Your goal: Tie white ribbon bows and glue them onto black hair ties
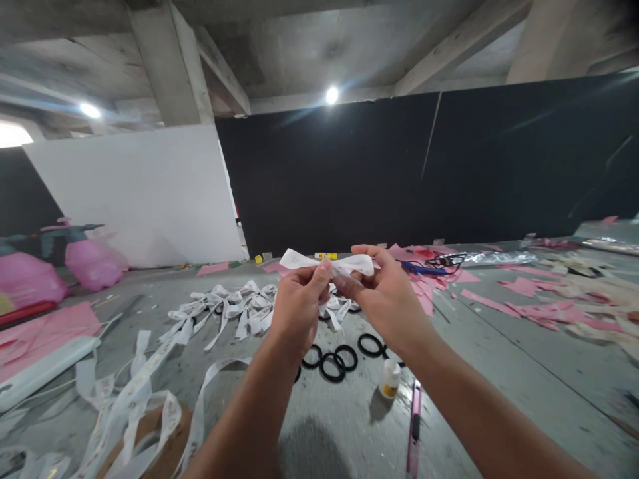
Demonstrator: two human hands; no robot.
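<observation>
A white ribbon (298,259), folded into a bow shape with a loop out to each side, is held up in front of me. My left hand (301,303) is closed, thumb and fingers pinching the ribbon at its middle. My right hand (387,296) grips the right part of the same ribbon, its thumb close to the left fingertips and its index finger behind the right loop. Below the hands lie several black rings (332,367). A pile of white ribbon bows (249,309) is on the grey surface behind my left hand, which partly hides it.
A small white bottle (390,379) and a pink utility knife (414,426) lie near my right forearm. Long printed ribbon (144,379) curls at left. Pink scraps (524,287), a blue-handled tool (424,269) and a yellow tube (326,255) lie farther back, before a black panel (339,179).
</observation>
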